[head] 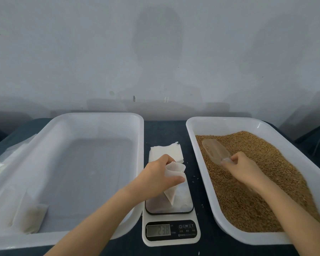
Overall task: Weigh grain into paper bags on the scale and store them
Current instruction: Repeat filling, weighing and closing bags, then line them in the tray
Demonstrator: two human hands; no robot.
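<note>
The left hand [161, 174] held a paper bag [174, 180] over the scale [171, 218], fingers [177, 180] curled round its open mouth, and the bag's lower corner hung down to the weighing plate. The scale stood on the dark bench [164, 130] between two white trays. Just behind the scale lay a stack of flat bags [166, 151]. The right hand [246, 170] was in the right tray [198, 163], fingers closed round the handle of a clear scoop [215, 151] that rested on the brown grain [257, 191], its bowl pointing away from the person. In the near left corner of the left tray [81, 126] lay filled bags [31, 217]. Some clear wrapping [9, 156] sat on the bench beside that tray.
</note>
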